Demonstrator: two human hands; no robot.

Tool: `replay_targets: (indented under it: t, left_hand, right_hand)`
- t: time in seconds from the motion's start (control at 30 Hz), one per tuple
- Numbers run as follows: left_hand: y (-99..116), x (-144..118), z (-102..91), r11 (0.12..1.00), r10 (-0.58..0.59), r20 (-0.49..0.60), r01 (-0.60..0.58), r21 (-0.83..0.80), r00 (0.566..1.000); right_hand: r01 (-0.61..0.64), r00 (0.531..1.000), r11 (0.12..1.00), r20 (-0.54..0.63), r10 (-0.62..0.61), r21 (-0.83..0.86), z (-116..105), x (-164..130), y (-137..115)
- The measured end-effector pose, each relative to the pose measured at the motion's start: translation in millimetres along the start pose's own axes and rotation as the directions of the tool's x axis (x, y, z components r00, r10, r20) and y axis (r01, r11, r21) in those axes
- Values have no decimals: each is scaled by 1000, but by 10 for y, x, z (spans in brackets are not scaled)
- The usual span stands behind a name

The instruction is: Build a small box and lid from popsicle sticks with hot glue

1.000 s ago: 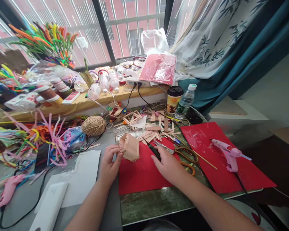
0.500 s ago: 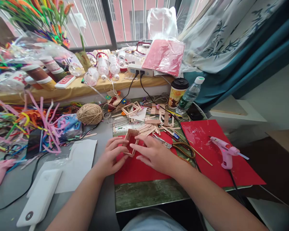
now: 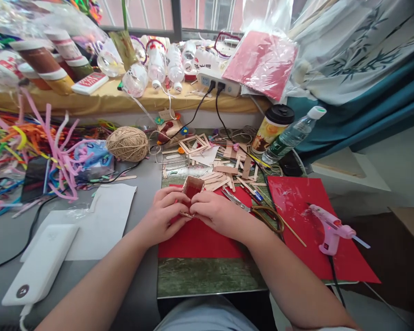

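- A white power bank (image 3: 37,266) lies at the bench's (image 3: 7,248) near left edge, with white paper (image 3: 100,220) beside it.
- Behind these, pipe cleaners (image 3: 51,147) sprawl in a heap, and a twine ball (image 3: 127,143) sits just to their right.
- The left hand (image 3: 162,216) rests on a red sheet (image 3: 200,239), fingers narrowed onto the left side of a small stick box (image 3: 191,191).
- The box sits on the sheet's far edge, open top up, red showing inside, between both hands.
- The right hand (image 3: 215,214) meets the left at the box's near side, fingers pinched on its rim.
- Loose sticks (image 3: 224,172) lie scattered just behind the box.
- Scissors (image 3: 258,214) lie just right of the right hand.
- A lidded cup (image 3: 272,128) and a water bottle (image 3: 291,135) stand farther back.
- A pink glue gun (image 3: 327,227) rests on a second red sheet (image 3: 352,262) at far right, well apart from the hands.
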State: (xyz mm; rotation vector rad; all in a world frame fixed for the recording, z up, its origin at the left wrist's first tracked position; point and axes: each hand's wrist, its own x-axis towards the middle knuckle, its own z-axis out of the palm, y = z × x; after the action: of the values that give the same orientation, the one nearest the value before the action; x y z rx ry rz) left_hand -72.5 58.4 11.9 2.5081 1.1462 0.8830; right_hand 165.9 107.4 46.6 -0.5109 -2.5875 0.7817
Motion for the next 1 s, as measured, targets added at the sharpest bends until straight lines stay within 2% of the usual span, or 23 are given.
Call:
replay_targets:
  t: [0.6, 0.8, 1.0]
  left_hand:
    - [4, 8, 10, 1000, 5, -12, -5, 5, 1000]
    - [-29, 7, -18, 1000, -6, -30, 5, -11, 1000]
    - [-34, 2, -25, 1000, -8, 6, 8, -7, 1000]
  right_hand:
    - [23, 999, 999, 23, -23, -24, -56, -14, 1]
    - [36, 999, 994, 42, -31, -107, -36, -11, -5]
    - [42, 999, 994, 35, -39, -101, -14, -2, 22]
